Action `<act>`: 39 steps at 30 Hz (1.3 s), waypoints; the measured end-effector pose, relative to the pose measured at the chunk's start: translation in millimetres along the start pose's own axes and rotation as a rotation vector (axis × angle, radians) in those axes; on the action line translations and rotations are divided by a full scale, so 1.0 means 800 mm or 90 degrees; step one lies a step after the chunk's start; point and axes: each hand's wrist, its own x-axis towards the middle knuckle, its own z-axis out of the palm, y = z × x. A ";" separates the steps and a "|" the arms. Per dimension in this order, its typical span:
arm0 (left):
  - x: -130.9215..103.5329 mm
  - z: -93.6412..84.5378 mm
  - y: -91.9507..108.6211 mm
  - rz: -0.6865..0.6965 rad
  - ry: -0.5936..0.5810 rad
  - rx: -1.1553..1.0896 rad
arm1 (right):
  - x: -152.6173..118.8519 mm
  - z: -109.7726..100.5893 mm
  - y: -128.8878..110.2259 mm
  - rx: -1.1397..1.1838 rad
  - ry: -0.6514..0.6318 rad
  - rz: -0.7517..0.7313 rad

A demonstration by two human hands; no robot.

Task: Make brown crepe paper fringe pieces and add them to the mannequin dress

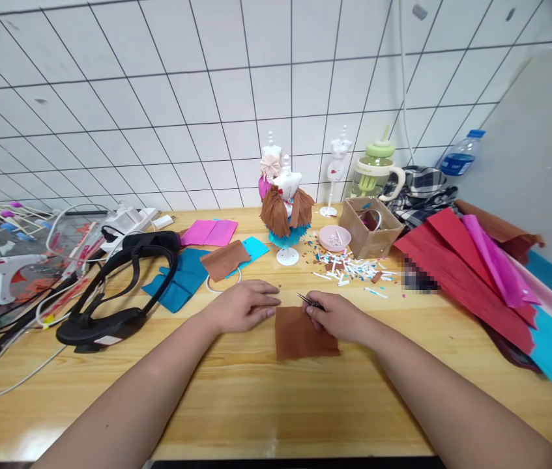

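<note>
A square of brown crepe paper (305, 339) lies flat on the wooden table in front of me. My right hand (337, 317) rests over its upper right corner, closed around small dark-handled scissors (309, 300) whose metal tips point left. Most of the handle is hidden by the fingers. To the left of the square, my left hand (246, 307) lies low on the table with its fingers stretched out and holding nothing; the fingertips are close to the paper's upper left corner. Beyond both hands stands a miniature dress form (288, 189) wearing brown and blue crepe paper.
Paper scraps (354, 267) are scattered beside a pink dish (334, 238) and a cardboard box (371, 228). Red crepe sheets (456, 267) lie at right. At left are a black headset (119, 286), a glue gun (4, 277) with cables, and folded blue paper (180, 283).
</note>
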 end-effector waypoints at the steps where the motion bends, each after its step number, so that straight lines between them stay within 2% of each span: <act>1: 0.001 0.005 -0.002 -0.018 -0.004 0.017 | 0.000 -0.001 0.000 -0.011 0.002 -0.009; 3: 0.001 0.014 -0.012 -0.118 0.024 0.092 | -0.001 -0.001 -0.001 -0.014 0.001 -0.028; 5: -0.002 0.017 -0.025 -0.232 0.084 0.174 | -0.003 0.000 -0.002 -0.002 0.001 -0.054; 7: -0.006 0.015 -0.032 -0.278 0.144 0.210 | -0.004 0.001 -0.004 0.025 0.001 -0.087; 9: -0.007 0.010 -0.029 -0.214 0.150 0.150 | -0.004 0.003 -0.006 0.074 0.007 -0.112; 13: 0.001 0.008 0.005 -0.006 0.049 -0.033 | 0.003 0.002 -0.001 0.265 0.078 -0.064; 16: 0.011 0.013 0.029 0.046 -0.025 -0.066 | 0.013 -0.005 0.012 0.376 0.147 -0.003; 17: 0.013 0.014 0.033 0.051 -0.040 -0.075 | 0.016 -0.009 0.017 0.355 0.189 0.009; 20: 0.014 0.015 0.038 0.031 -0.064 -0.086 | 0.021 -0.022 0.030 0.142 0.369 0.009; 21: 0.014 0.013 0.037 0.016 -0.067 -0.081 | 0.020 -0.025 0.033 0.098 0.393 -0.002; 23: 0.012 0.010 0.036 -0.015 -0.069 -0.062 | 0.017 -0.028 0.033 0.023 0.370 -0.017; 27: 0.011 0.002 0.037 -0.034 -0.071 -0.048 | 0.008 -0.025 0.022 -0.218 0.245 0.020; 29: 0.010 -0.003 0.039 -0.027 -0.076 -0.044 | 0.005 -0.022 0.017 -0.251 0.232 0.032; 31: 0.007 -0.008 0.040 -0.021 -0.078 -0.033 | 0.004 -0.019 0.012 -0.130 0.197 0.039; 33: 0.003 -0.013 0.038 -0.017 -0.079 -0.023 | 0.004 -0.016 0.010 0.063 0.102 0.042; 35: 0.001 -0.015 0.036 -0.018 -0.078 -0.021 | 0.005 -0.017 0.010 0.151 0.066 0.036; 36: 0.000 -0.016 0.035 -0.021 -0.076 -0.023 | 0.006 -0.019 0.010 0.132 0.105 0.024; 37: 0.000 -0.015 0.035 -0.025 -0.073 -0.025 | 0.006 -0.022 0.011 0.074 0.194 0.013; 39: 0.001 -0.014 0.035 -0.030 -0.065 -0.028 | 0.006 -0.030 0.013 0.010 0.293 -0.004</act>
